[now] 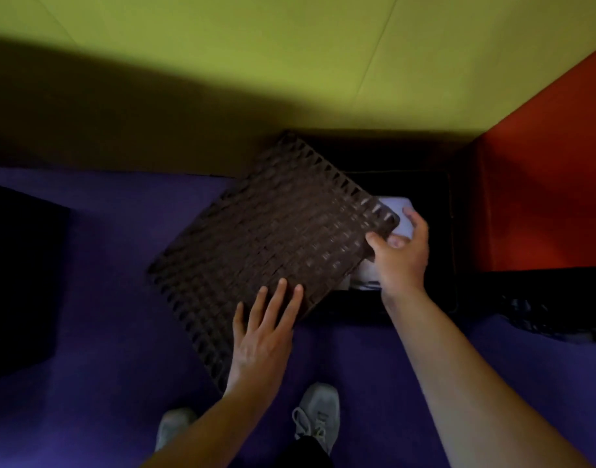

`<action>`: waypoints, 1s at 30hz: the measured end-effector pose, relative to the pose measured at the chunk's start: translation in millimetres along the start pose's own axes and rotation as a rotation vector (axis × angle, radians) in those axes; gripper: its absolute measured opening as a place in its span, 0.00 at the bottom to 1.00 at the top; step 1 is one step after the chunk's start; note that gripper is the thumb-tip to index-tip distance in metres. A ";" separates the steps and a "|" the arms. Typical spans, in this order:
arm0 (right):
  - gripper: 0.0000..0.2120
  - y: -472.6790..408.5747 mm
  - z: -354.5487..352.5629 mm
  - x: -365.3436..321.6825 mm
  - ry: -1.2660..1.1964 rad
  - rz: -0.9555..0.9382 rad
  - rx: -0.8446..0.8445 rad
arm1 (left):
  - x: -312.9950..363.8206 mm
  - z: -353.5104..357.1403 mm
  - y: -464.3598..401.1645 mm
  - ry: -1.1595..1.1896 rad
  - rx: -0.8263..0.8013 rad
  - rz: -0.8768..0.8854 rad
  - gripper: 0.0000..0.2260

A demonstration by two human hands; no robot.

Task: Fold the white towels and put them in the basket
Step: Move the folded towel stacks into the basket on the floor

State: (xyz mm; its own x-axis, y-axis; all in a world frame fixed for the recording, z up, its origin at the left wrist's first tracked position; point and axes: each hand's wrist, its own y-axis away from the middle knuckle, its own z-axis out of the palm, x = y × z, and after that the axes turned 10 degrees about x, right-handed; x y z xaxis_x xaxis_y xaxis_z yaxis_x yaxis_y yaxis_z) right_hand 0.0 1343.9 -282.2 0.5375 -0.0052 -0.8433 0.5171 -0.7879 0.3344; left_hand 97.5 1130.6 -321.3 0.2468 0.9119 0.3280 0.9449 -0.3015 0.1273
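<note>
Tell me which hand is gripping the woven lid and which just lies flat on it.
The right hand grips the woven lid at its right edge, thumb on top. The left hand only rests on the near edge with straight fingers.

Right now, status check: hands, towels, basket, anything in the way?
Left hand flat on woven lid. Right hand gripping lid's corner. White towels partly visible in dark basket beneath. Lid tilted, covering most of the opening.
</note>
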 end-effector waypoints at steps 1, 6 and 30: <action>0.31 -1.9 -10.1 9.5 0.031 -0.006 -0.019 | -3.0 5.6 0.7 -0.014 -0.040 0.023 0.42; 0.24 -11.0 -41.8 52.5 0.196 -0.009 0.075 | -21.3 18.3 -2.1 0.005 -0.045 0.123 0.36; 0.28 -63.6 -102.0 81.6 0.774 -0.188 0.109 | -22.3 -2.3 -102.7 0.479 0.040 -0.584 0.26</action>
State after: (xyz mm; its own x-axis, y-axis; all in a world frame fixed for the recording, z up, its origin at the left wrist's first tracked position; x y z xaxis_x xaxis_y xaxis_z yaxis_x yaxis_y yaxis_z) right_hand 78.9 1456.3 -329.4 0.7776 0.5305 -0.3374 0.5986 -0.7889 0.1392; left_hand -5.6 1140.5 -339.5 -0.4083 0.6968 0.5897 0.9027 0.2123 0.3741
